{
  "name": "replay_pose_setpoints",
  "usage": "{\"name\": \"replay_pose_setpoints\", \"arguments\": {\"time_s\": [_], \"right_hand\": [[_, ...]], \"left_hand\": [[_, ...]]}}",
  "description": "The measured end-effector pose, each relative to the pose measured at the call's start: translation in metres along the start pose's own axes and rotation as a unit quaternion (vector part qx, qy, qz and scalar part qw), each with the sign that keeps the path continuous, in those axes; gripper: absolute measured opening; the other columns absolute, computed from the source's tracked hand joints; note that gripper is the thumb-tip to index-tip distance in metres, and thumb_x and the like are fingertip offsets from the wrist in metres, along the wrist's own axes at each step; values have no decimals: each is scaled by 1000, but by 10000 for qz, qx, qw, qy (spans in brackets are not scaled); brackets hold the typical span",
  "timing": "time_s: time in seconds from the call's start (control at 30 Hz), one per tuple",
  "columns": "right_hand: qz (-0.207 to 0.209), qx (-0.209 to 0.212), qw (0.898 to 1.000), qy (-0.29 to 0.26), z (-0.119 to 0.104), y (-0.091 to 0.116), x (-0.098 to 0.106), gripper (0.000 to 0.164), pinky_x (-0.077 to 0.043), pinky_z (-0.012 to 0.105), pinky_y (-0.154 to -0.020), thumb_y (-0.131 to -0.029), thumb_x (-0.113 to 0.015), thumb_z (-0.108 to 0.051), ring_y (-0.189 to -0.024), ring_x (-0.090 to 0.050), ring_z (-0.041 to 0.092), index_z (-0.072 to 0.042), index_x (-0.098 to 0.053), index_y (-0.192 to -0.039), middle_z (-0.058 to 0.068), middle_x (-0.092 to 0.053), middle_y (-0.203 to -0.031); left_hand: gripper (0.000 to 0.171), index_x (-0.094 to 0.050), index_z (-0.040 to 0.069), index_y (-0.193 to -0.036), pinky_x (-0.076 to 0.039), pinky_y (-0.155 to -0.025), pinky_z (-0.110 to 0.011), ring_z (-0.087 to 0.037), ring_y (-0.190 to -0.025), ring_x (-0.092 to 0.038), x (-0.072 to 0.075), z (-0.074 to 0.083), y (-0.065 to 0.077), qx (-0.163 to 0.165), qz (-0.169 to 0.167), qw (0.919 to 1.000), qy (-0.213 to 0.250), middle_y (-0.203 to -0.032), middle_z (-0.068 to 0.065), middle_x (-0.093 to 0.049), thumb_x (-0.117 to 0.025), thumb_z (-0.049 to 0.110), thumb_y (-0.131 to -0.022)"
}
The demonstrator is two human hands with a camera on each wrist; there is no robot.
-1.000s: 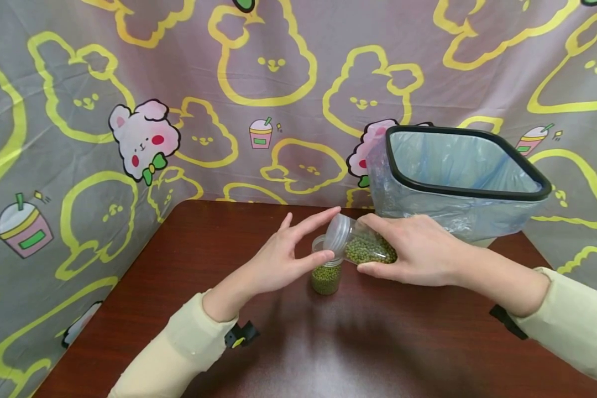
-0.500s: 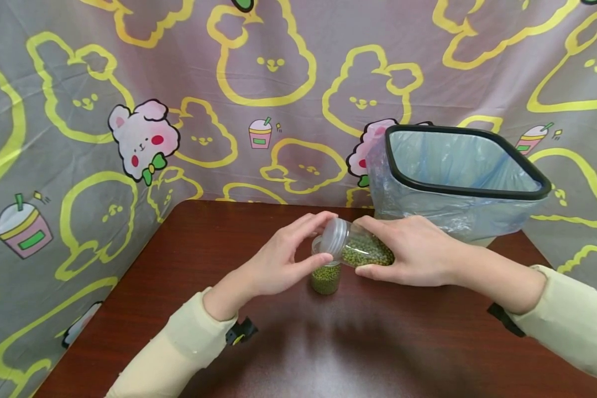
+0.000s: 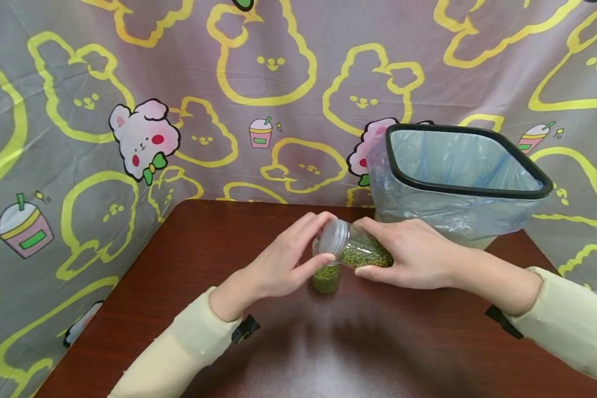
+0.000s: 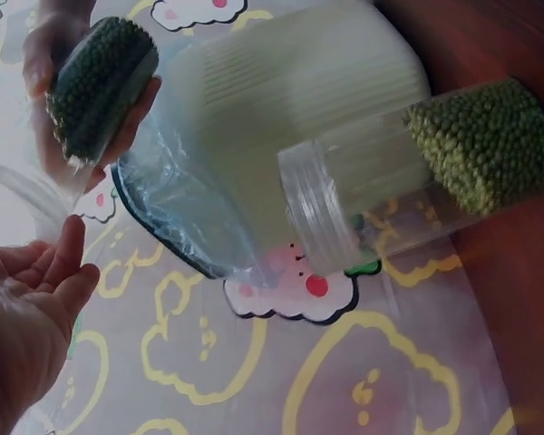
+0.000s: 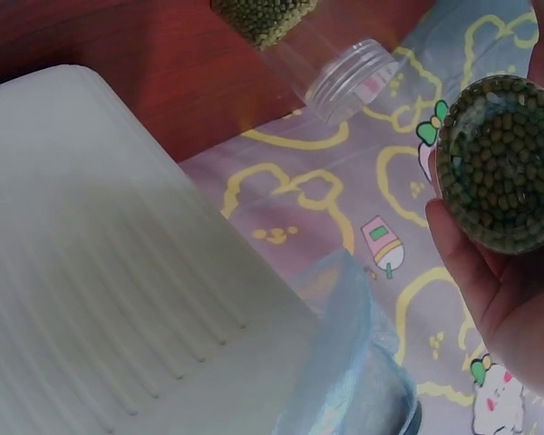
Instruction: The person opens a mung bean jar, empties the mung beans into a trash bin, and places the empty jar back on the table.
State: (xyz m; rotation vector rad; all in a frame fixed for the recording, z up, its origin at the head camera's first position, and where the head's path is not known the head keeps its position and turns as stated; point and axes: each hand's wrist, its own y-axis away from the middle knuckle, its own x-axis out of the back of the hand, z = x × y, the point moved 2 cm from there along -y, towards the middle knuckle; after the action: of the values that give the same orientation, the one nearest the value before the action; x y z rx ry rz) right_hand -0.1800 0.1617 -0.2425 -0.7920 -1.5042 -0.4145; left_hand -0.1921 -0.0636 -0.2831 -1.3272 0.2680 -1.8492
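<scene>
My right hand (image 3: 423, 254) grips a clear plastic jar (image 3: 365, 251) partly filled with green mung beans, tipped on its side above the table. Its translucent lid (image 3: 332, 235) points left, and the fingers and thumb of my left hand (image 3: 281, 260) hold that lid by its edge. Just below and behind the lid, a second clear jar (image 3: 325, 279) stands upright on the table, beans in its lower part. The left wrist view shows this standing jar's ridged clear neck (image 4: 317, 208) without a lid. In the right wrist view the bean-filled base of the held jar (image 5: 503, 163) faces the camera.
A pale bin (image 5: 100, 227) with a black rim (image 3: 470, 190) and a bluish plastic liner (image 3: 457, 213) stands at the back right, behind my right hand. A patterned curtain (image 3: 298, 127) hangs round the dark red-brown table (image 3: 219, 237).
My left hand's fingers have come in from spread apart to around the lid. The held jar has shifted slightly left and down, while the standing jar stays in place.
</scene>
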Motion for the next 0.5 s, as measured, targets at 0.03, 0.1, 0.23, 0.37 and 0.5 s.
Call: {"name": "replay_pose_setpoints", "arguments": {"time_s": [0.03, 0.1, 0.23, 0.37, 0.5], "right_hand": [[7, 6, 10000, 14, 0, 0, 0, 59, -42, 26, -57, -84, -68, -56, -65, -51, 0, -21, -51, -128, -18, -58, -84], [33, 32, 10000, 49, -1, -1, 0, 59, -42, 25, -57, -84, -67, -57, -65, -51, 1, -20, -50, -127, -17, -59, -85], [143, 145, 9997, 101, -1, -2, 0, 58, -42, 27, -58, -85, -65, -59, -66, -51, 1, -20, -51, -125, -16, -59, -86], [148, 121, 9998, 94, 1, 0, 0, 57, -44, 29, -59, -85, -65, -59, -67, -53, 1, -20, -52, -125, -15, -60, -87], [123, -66, 9998, 152, 4, 3, 1, 58, -45, 30, -62, -85, -66, -59, -69, -54, 2, -21, -50, -127, -15, -62, -90]], "left_hand": [[50, -44, 5, -137, -46, -81, -25, -11, -99, -48, -1, 0, 0, 43, 47, 10000, 31, -115, -3, -51, -65, 21, -94], [49, -46, 4, -135, -46, -78, -25, -11, -96, -49, -1, 0, 1, 119, 177, 9997, 96, -110, -2, -52, -66, 20, -94], [48, -51, 2, -131, -47, -77, -26, -10, -92, -51, -1, 0, 2, 232, 445, 9985, 230, -103, -1, -54, -71, 18, -90], [51, -52, 3, -131, -47, -85, -27, -9, -97, -54, 0, -1, 1, 308, 452, 9976, 415, -108, -1, -56, -74, 18, -88], [65, -44, 4, -141, -44, -97, -31, -13, -114, -53, 2, 0, -2, 258, 218, 9954, 893, -128, -4, -53, -76, 14, -85]]}}
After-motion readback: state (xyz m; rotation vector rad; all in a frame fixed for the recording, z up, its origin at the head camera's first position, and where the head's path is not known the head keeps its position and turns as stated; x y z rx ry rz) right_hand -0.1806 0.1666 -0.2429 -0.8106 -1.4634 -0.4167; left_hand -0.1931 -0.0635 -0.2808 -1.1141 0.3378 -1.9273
